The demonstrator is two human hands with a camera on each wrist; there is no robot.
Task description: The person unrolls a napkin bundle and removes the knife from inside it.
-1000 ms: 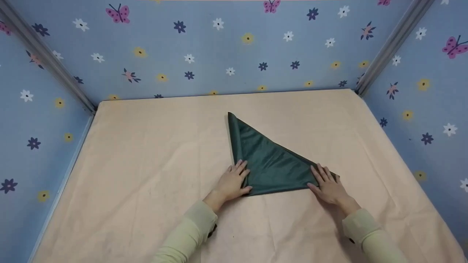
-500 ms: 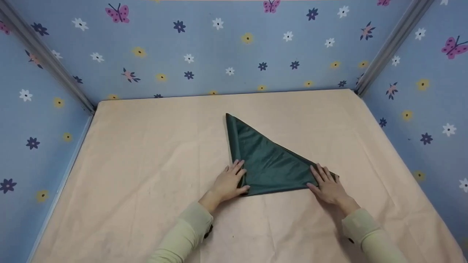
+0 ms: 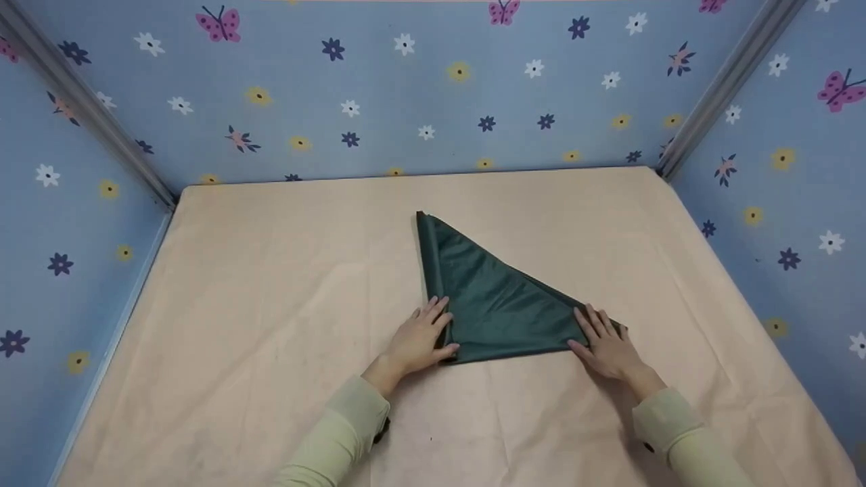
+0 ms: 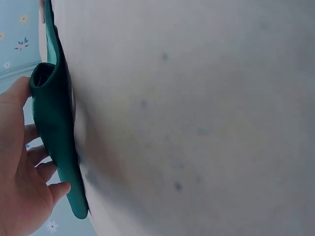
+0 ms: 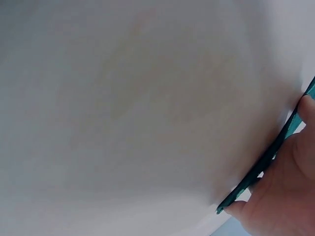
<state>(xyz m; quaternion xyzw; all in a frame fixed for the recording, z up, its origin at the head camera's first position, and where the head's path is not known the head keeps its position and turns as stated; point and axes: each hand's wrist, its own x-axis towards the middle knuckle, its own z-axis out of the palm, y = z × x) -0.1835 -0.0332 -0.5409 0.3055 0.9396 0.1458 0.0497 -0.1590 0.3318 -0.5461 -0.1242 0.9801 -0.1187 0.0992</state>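
Note:
A dark green cloth (image 3: 500, 304) lies folded into a rough triangle on the table, its left edge turned into a loose roll (image 4: 51, 113) with a hollow end. My left hand (image 3: 416, 338) rests on the lower part of that roll, fingers spread along it and thumb by the bottom corner. On the cloth's right corner, my right hand (image 3: 611, 346) presses down with its fingers extended. The right wrist view has the cloth's thin edge (image 5: 261, 164) under my right hand. My left palm hides part of the roll's lower side.
A pale beige cover (image 3: 270, 284) spreads over the table, lightly creased. Blue walls (image 3: 379, 81) with flowers and butterflies stand behind and at both sides, with grey corner posts (image 3: 717, 88) where they meet.
My left hand has slid slightly left, and the rolled edge and its top tip have shifted left with it. My right hand has stayed in place.

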